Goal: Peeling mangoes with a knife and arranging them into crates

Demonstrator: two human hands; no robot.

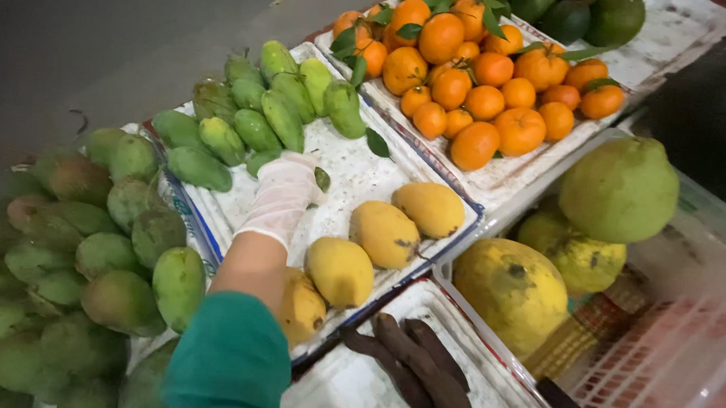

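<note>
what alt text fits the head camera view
A thin clear-gloved hand in a teal sleeve reaches into a white foam tray toward small green mangoes, with oval yellow mangoes nearer and orange tangerines behind.

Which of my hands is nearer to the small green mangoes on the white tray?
The left hand, in a thin clear glove, reaches over the white tray and is right at the small green mangoes, at or against the nearest one. The right hand is out of view.

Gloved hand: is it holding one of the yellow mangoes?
No. The gloved hand reaches toward the small green mangoes; the yellow mangoes lie untouched beside it.
</note>
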